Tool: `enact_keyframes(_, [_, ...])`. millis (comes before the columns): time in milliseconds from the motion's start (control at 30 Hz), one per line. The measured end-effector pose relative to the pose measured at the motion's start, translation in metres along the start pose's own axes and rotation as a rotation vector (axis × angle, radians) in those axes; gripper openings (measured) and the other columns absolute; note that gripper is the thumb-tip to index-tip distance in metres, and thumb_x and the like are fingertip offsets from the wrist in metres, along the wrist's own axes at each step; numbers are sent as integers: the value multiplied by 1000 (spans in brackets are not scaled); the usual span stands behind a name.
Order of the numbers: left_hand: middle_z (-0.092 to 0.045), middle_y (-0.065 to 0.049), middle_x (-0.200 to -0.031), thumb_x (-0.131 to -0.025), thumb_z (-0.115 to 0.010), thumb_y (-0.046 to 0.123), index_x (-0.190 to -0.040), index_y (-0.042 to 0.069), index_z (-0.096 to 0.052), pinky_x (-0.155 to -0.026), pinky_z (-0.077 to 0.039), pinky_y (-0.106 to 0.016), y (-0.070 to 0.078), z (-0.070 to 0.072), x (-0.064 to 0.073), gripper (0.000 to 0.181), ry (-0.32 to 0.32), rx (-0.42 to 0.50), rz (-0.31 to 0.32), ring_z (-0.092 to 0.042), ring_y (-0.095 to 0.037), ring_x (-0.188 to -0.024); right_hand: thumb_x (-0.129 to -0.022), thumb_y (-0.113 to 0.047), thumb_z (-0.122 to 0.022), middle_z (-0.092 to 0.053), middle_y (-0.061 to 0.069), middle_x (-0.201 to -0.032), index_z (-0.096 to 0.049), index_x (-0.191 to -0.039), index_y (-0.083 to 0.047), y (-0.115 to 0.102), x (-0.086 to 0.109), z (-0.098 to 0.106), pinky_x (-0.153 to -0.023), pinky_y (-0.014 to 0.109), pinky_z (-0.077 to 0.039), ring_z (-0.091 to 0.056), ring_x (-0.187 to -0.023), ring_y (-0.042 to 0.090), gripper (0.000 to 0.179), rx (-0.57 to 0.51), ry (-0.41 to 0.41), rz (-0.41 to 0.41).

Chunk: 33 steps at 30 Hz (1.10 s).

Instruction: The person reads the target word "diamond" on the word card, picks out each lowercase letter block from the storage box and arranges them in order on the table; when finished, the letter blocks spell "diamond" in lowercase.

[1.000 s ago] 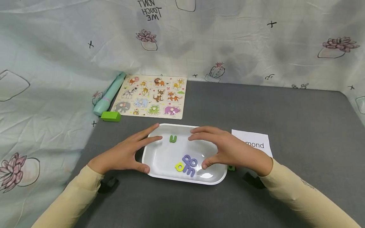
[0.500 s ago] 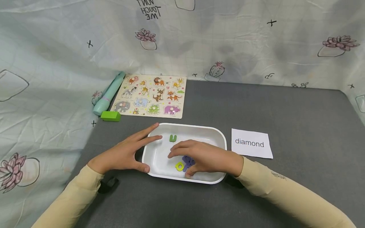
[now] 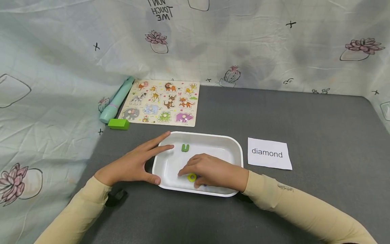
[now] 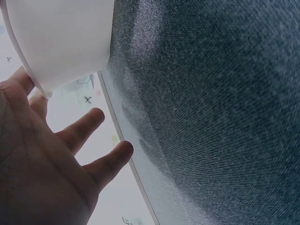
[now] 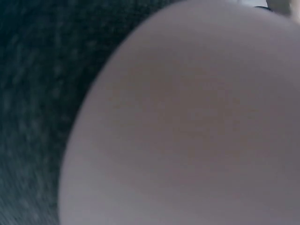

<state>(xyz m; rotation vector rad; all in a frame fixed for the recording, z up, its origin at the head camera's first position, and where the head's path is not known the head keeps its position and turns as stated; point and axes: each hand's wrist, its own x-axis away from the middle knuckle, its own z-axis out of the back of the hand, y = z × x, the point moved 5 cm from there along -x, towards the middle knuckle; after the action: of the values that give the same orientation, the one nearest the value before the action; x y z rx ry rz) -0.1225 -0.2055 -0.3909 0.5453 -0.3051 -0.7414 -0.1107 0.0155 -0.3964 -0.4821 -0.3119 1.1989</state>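
Left hand [image 3: 131,166] at 9 o'clock of tray [image 3: 169,171], fingers spread, thumb at rim; right hand [image 3: 213,171] inside, fingers bent down, cannot tell if gripping; yellow letter [image 3: 189,178] at 7, between right thumb and forefinger; green u [image 3: 183,148] at 11; card [image 3: 268,161] outside at 3

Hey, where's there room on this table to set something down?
Widest: the table right of the animal puzzle, behind the white tray and word card. Also in front of the tray, between the sleeves. Crowded: the far-left corner, with green block and teal roll; the tray's left end, by the left hand; its near side, under the right hand.
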Motion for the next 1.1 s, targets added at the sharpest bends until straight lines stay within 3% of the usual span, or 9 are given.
enact_keyframes(133, [1, 5, -170, -76, -89, 47, -161, 29, -32, -106, -32, -65, 0, 0, 0, 104, 3, -1, -4, -19, -30, -151, -81, -4, -86, -72, -6, -111, -69, -127, -16, -2, -2, 0, -99, 26, -44, -62, -106, 9, 50, 32, 36, 20])
enact_keyframes(400, [-1, 5, -170, -74, -89, 48, -161, 30, -32, -107, -32, -65, 0, -1, 1, 105, 10, 5, -1, -19, -30, -151, -87, -2, -80, -72, -5, -109, -69, -127, -17, -2, -3, -2, -93, 28, -49, -65, -103, 12, 44, 87, 54, -11])
enact_keyframes(600, [0, 5, -170, -75, -89, 47, -161, 31, -31, -105, -33, -66, -1, -3, 2, 104, 7, 8, 7, -19, -31, -151, -89, -3, -78, -70, -3, -108, -69, -125, -13, -3, 3, 12, -79, 21, -50, -63, -87, 6, 38, 1, 186, 6])
enact_keyframes(733, [0, 5, -170, -75, -89, 48, -161, 30, -32, -106, -32, -66, -1, -4, 2, 104, 4, 5, 3, -19, -31, -151, -87, -5, -80, -71, -1, -111, -69, -125, -12, -5, 18, 34, -76, 19, -50, -62, -88, 5, 40, -46, 301, 13])
enact_keyframes(967, [0, 6, -170, -74, -89, 49, -161, 31, -32, -108, -31, -65, -2, -2, 1, 105, 9, 5, 5, -19, -30, -151, -84, -6, -84, -73, -10, -111, -72, -126, -17, -11, 60, 71, -70, 22, -51, -63, -92, 8, 45, 0, 441, 28])
enact_keyframes(1100, [1, 7, -170, -73, -89, 50, -160, 32, -32, -108, -31, -65, -2, -1, 0, 105, 8, 2, 13, -18, -29, -152, -92, -21, -79, -72, -15, -108, -75, -122, -20, -11, 88, 85, -65, 18, -48, -60, -88, 6, 30, 30, 504, -1])
